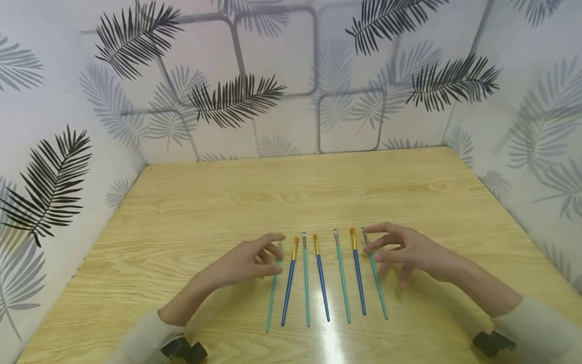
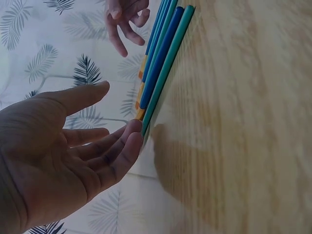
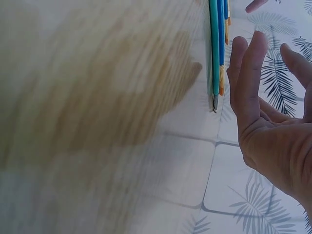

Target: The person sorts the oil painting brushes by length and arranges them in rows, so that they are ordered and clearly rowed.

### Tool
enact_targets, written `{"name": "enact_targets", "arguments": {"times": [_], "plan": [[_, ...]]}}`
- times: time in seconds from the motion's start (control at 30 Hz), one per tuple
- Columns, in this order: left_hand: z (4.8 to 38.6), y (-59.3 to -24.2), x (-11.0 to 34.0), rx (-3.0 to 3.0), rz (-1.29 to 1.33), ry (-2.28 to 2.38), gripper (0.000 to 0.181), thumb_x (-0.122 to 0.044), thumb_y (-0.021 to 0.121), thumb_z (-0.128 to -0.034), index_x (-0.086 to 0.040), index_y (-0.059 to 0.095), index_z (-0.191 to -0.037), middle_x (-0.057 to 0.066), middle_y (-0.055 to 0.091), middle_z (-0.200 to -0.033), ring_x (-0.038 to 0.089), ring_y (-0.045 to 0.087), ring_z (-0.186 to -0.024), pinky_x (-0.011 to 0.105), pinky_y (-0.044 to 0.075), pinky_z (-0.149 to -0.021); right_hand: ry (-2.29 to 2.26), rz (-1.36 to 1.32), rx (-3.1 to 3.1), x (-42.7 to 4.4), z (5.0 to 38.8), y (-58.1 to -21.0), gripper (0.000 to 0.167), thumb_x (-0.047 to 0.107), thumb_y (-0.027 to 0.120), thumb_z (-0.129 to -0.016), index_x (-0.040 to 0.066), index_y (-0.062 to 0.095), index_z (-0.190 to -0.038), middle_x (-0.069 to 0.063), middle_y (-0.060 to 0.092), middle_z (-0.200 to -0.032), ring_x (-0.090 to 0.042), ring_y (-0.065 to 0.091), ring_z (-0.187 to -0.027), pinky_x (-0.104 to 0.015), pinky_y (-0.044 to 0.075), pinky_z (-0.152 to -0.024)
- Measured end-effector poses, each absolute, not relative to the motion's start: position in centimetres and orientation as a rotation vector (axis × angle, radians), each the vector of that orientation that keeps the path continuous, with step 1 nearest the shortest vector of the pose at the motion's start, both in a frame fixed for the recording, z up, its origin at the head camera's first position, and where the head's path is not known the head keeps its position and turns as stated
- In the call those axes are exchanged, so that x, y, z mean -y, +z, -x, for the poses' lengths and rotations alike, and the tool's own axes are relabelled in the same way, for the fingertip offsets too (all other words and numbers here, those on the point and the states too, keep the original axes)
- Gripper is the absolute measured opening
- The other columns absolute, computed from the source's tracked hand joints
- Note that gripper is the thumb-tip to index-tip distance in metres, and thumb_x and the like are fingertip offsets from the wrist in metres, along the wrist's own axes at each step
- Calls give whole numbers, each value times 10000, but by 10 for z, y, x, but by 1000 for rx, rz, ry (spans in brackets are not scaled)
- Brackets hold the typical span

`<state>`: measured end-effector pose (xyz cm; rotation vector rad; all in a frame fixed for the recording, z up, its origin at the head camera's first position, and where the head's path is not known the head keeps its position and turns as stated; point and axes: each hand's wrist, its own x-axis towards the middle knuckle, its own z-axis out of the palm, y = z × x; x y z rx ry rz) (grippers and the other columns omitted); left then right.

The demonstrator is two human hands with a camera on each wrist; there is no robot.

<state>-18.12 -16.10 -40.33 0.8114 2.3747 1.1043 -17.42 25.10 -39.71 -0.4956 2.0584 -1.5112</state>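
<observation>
Several thin brushes lie side by side on the table, bristles away from the person, teal handles alternating with blue ones. In the head view the left hand (image 1: 250, 260) is over the leftmost teal brush (image 1: 272, 301) and covers part of it; its fingers are loosely bent. The left wrist view has that hand (image 2: 73, 151) with fingertips beside the teal brush (image 2: 168, 63), contact unclear. At the row's other end the right hand (image 1: 411, 253), fingers spread and slightly bent, is beside the rightmost teal brush (image 1: 379, 290). In the right wrist view this hand (image 3: 273, 112) holds nothing.
The wooden table (image 1: 291, 197) runs back to a wall (image 1: 277, 60) covered with leaf-patterned paper, and walls with the same pattern flank it. Between the hands lie a blue brush (image 1: 323, 288) and other brushes with small gaps. Light reflects off the table's near part.
</observation>
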Motion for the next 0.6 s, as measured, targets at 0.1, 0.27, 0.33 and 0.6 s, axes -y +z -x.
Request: {"name": "enact_targets", "arguments": {"times": [0.1, 0.27, 0.33, 0.6], "plan": [[179, -403, 159, -2361, -814, 1102, 710, -302, 693, -1019, -75, 353, -1600, 79, 660, -1327, 160, 678, -1062, 371, 581, -923, -1506, 484, -2061, -250, 173, -399, 677, 195, 663, -1031, 47, 314, -1592, -285, 580, -1391, -450, 715, -937, -502, 619, -530], [177, -403, 156, -2354, -810, 1102, 712, -310, 690, -1021, -76, 351, -1602, 78, 646, -1346, 157, 670, -1058, 376, 581, -913, -1491, 474, -2074, -248, 173, -401, 675, 221, 663, -1033, 46, 322, -1588, -261, 613, -1349, -432, 719, -923, -519, 618, -536], [177, -402, 155, -2356, -803, 1100, 714, -312, 692, -1020, -84, 350, -1604, 73, 643, -1351, 148, 668, -1047, 371, 582, -904, -1490, 470, -2072, -247, 174, -401, 676, 225, 665, -1032, 49, 323, -1588, -257, 615, -1340, -426, 723, -917, -523, 618, -536], [177, -402, 153, -2369, -835, 1092, 687, -297, 687, -1024, -64, 372, -1588, 95, 639, -1353, 119, 690, -945, 309, 600, -804, -1477, 436, -2077, -242, 175, -400, 666, 238, 675, -1027, 35, 349, -1571, -241, 630, -1314, -403, 734, -893, -495, 620, -523]]}}
